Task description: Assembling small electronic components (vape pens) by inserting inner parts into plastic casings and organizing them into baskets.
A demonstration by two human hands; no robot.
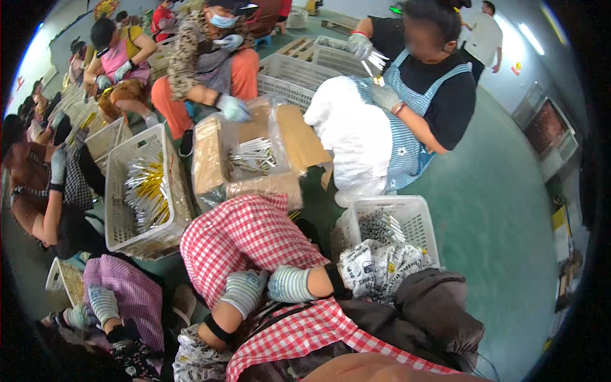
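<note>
Checked cloth (254, 245): red-and-white, draped over the lap between the baskets; judged soft, light, limp; best taken by a bunched fold or hem.
Left hand (244, 291): striped glove, curled at the cloth's lower edge; whether it pinches cloth, cannot tell.
Right hand (289, 284): gloved, fingers folded in, touching the left; its hold also unclear.
White basket (417, 213): right of the cloth, holding thin metal pieces.
</note>
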